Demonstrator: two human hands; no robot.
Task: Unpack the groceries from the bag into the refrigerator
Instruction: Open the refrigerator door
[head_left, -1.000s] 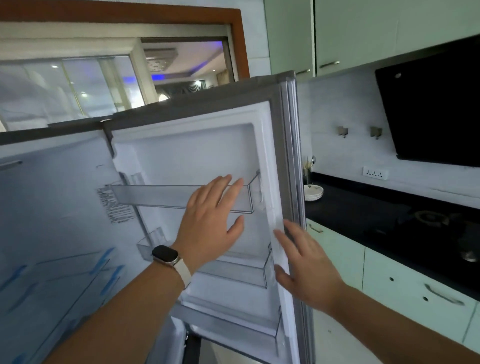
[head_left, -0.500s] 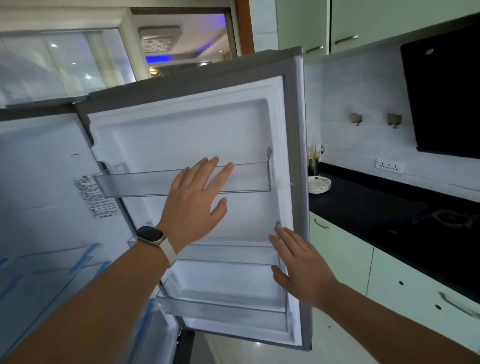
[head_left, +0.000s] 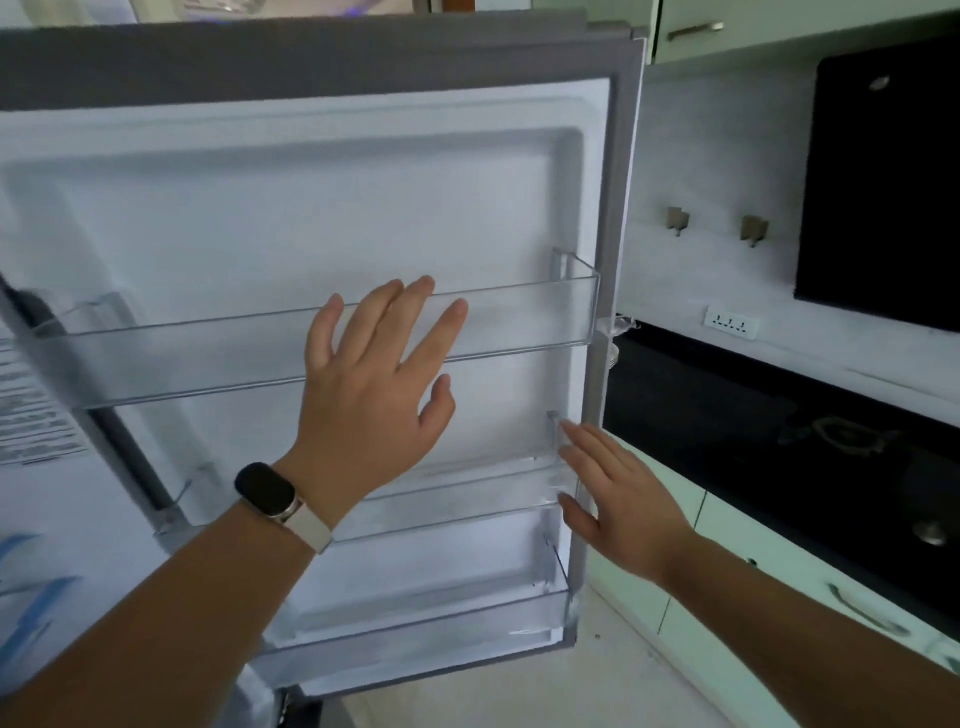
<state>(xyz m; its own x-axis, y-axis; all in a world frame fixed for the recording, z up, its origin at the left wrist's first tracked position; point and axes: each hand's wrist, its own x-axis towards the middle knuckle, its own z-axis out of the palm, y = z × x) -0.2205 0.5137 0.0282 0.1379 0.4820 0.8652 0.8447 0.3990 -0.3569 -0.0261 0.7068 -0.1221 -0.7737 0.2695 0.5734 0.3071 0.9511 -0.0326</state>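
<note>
In the head view, the refrigerator door (head_left: 363, 208) stands swung wide open and fills the left and middle of the picture, its inner face towards the person. It looks rigid and probably fairly heavy, turning only on its hinge side at the left. The grey free edge on the right seems the soundest place to hold it. The clear plastic door shelves are likely smooth and somewhat brittle, so they are better loaded than pulled on.

The door is white inside with a grey frame. It carries an upper shelf (head_left: 182, 353), a middle one behind the wrists and a lower shelf (head_left: 415, 639), all bare.

The left hand (head_left: 374, 395), with a watch (head_left: 270, 496) on its wrist, is spread flat with fingers apart in front of the upper shelf; contact cannot be told. The right hand (head_left: 618, 499) is also flat and open, gripping nothing, its fingertips at the door's right edge.

No bag or groceries show. A black counter (head_left: 753, 415) lies to the right.
</note>
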